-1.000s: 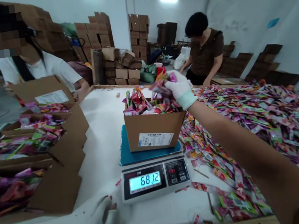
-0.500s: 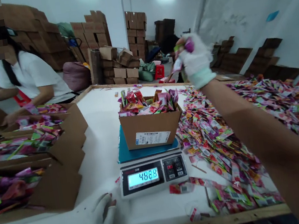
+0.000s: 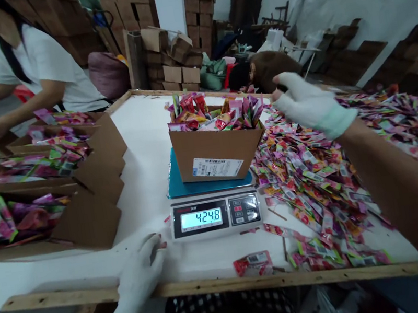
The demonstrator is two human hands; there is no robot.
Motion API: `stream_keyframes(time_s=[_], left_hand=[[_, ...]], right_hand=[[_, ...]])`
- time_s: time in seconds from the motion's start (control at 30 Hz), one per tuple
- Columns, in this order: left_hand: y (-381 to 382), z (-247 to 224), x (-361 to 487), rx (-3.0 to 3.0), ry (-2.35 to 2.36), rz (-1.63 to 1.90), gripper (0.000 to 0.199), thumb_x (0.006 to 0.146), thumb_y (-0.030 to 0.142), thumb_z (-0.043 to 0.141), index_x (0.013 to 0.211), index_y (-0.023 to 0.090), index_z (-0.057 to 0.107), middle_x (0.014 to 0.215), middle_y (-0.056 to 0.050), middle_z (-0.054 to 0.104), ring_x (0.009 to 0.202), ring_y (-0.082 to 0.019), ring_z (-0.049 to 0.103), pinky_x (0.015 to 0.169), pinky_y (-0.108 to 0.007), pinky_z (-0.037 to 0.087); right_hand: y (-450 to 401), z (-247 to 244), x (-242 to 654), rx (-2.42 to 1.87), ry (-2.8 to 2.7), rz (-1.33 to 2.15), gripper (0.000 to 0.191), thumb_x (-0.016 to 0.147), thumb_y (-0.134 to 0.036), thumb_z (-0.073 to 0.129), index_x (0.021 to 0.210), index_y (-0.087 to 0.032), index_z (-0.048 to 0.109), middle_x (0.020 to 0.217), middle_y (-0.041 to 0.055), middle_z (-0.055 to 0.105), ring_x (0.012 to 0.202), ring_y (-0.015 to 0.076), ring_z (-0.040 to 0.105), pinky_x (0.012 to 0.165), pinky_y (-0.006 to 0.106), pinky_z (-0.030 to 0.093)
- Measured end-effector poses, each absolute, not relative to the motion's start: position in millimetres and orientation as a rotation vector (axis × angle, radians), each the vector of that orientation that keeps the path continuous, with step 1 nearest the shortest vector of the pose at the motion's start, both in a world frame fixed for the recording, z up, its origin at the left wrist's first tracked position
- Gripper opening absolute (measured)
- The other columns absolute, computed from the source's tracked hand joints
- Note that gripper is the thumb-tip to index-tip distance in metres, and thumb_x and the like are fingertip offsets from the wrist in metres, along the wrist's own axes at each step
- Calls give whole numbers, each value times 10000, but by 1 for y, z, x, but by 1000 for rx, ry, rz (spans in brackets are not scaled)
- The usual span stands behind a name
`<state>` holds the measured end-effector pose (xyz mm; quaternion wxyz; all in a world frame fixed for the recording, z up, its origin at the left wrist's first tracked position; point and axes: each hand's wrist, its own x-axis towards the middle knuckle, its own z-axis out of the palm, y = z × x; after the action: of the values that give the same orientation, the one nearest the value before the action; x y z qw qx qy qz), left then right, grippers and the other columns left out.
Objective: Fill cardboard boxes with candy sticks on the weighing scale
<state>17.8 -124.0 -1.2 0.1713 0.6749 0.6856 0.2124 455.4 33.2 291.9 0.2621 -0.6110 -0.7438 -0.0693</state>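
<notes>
A cardboard box (image 3: pixel 215 147) full of small colourful packets stands on the blue plate of a digital scale (image 3: pixel 215 216), whose display reads 424.8. My right hand (image 3: pixel 305 101), in a white fingerless-tipped glove, is above the packet pile right of the box. No packet shows in it and its thumb and fingers are apart. My left hand (image 3: pixel 142 270), gloved too, rests near the table's front edge, left of the scale, with fingers loosely bent and nothing seen in them. A loose red packet (image 3: pixel 253 264) lies in front of the scale.
A wide heap of packets (image 3: pixel 307 172) covers the right side of the table. Several filled cardboard boxes (image 3: pixel 91 212) line the left side. A person in a white shirt (image 3: pixel 55 64) works there. Another person's head (image 3: pixel 274 69) shows beyond the far edge.
The packets my right hand held are no longer in it, and the hand is lower in view. The display went from about 486.8, blurred, to 424.8. The camera view has shifted.
</notes>
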Motion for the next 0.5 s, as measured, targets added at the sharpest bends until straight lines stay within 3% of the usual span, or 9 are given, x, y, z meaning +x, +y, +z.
stream_keyframes(time_s=[0.1, 0.23, 0.33, 0.5], left_hand=[[-125, -2, 17, 1924, 1957, 625, 454, 938, 502, 415, 1147, 184, 663, 1309, -118, 683, 1238, -312, 625, 1084, -459, 480], [-124, -1, 15, 1952, 1966, 630, 416, 936, 493, 430, 1113, 212, 679, 1247, -85, 722, 1164, -285, 671, 1014, -402, 522], [-122, -2, 13, 1985, 1961, 630, 407, 934, 485, 437, 1098, 212, 691, 1234, -85, 729, 1137, -278, 684, 971, -383, 539], [-123, -4, 13, 1952, 1981, 622, 441, 924, 499, 434, 1110, 196, 696, 1253, -96, 721, 1154, -295, 677, 1009, -411, 526]], right_hand=[[41, 291, 416, -1684, -2198, -134, 573, 929, -648, 508, 1266, -202, 631, 902, 98, 719, 852, 287, 658, 752, 396, 502], [60, 306, 396, -1662, -2203, -280, 208, 902, -299, 528, 921, -172, 692, 879, 122, 715, 898, 297, 648, 807, 397, 493], [65, 325, 401, -1594, -2019, -327, 141, 865, -194, 544, 909, -193, 678, 873, 92, 695, 916, 287, 645, 868, 421, 497], [31, 357, 430, -1570, -1804, -555, 181, 962, -309, 505, 998, -263, 677, 967, 104, 682, 983, 322, 655, 931, 512, 523]])
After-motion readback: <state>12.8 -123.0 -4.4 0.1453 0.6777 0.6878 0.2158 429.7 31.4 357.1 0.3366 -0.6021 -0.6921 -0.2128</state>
